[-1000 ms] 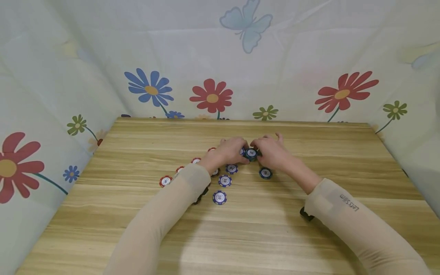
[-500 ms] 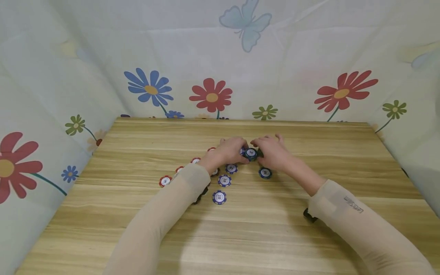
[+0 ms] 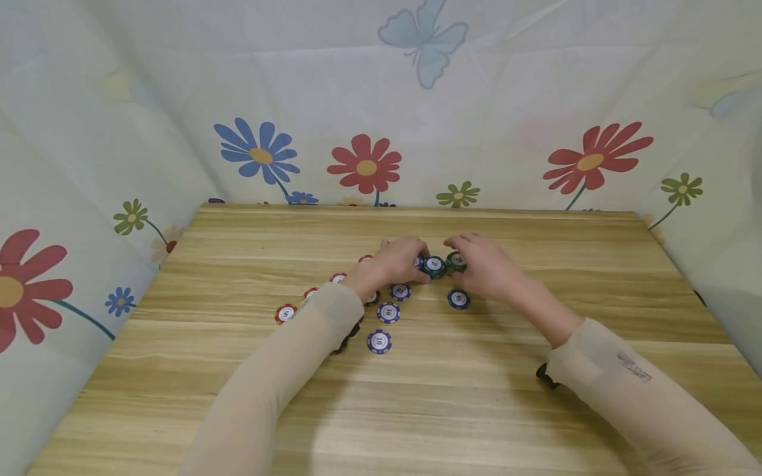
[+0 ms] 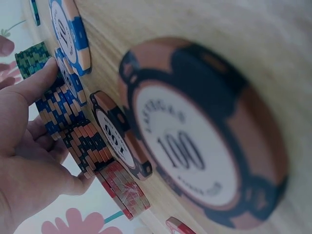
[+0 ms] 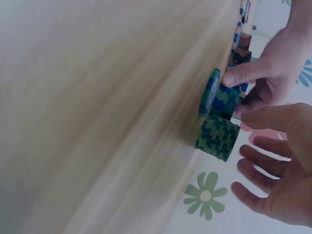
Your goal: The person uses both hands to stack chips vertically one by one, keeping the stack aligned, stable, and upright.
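Note:
In the head view my left hand (image 3: 395, 260) grips a blue-and-green stack of poker chips (image 3: 434, 266) marked 50, thumb at the near side and fingers behind. Right against that stack stands a green stack of poker chips (image 3: 456, 261). Around the green stack, my right hand (image 3: 485, 266) has its thumb and fingers spread. The right wrist view shows the green stack (image 5: 217, 137) upright by the thumb tip, with the other fingers apart from it. Red (image 4: 124, 190), black-and-orange (image 4: 87, 148) and blue (image 4: 61, 109) chip stacks continue the row beneath my left hand.
Loose chips lie flat in front of the row: a blue-green one (image 3: 458, 299), several blue 10 chips (image 3: 379, 341), a brown-and-black 100 chip (image 4: 187, 146) and several red ones (image 3: 286, 313). The wooden table (image 3: 250, 228) ends at a flowered cloth (image 3: 500, 99).
My right hand has shifted right and its fingers have spread, so the green stack now shows more beside the blue-green one. My left hand has stayed in place.

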